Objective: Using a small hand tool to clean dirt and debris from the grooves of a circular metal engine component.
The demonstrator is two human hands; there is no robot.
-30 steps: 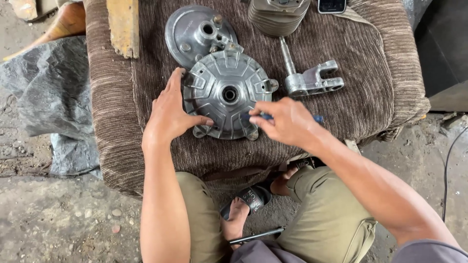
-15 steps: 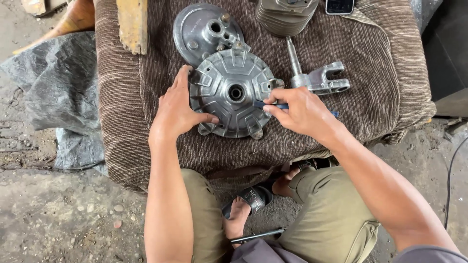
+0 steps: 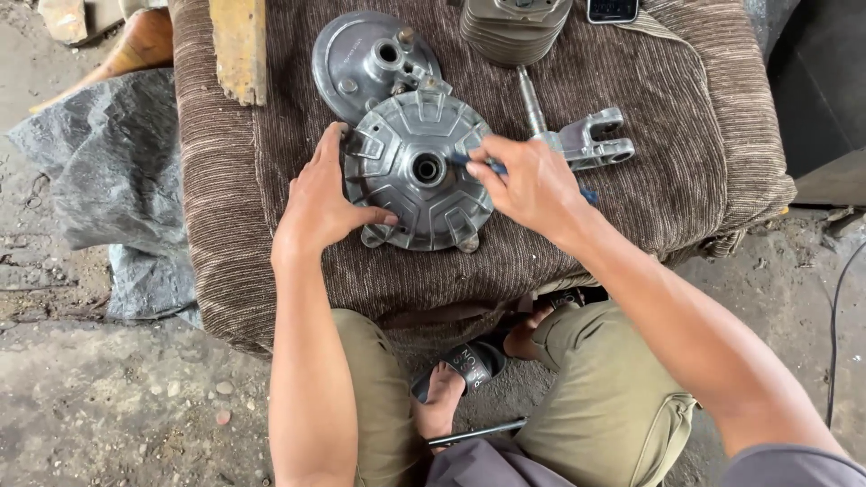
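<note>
The left hand [image 3: 323, 206] lies palm down with fingers spread, the thumb stretched out to the right and the fingertips pointing up and away from the body. Its bare forearm runs straight down toward the knees. The right hand [image 3: 532, 185] is curled, fingers pinched together near the thumb, knuckles up. Its forearm reaches in from the lower right, bare to the sleeve.

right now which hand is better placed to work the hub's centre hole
Right hand: it already holds a thin blue tool pointed at the round metal hub. The left hand braces the hub's rim.
</note>
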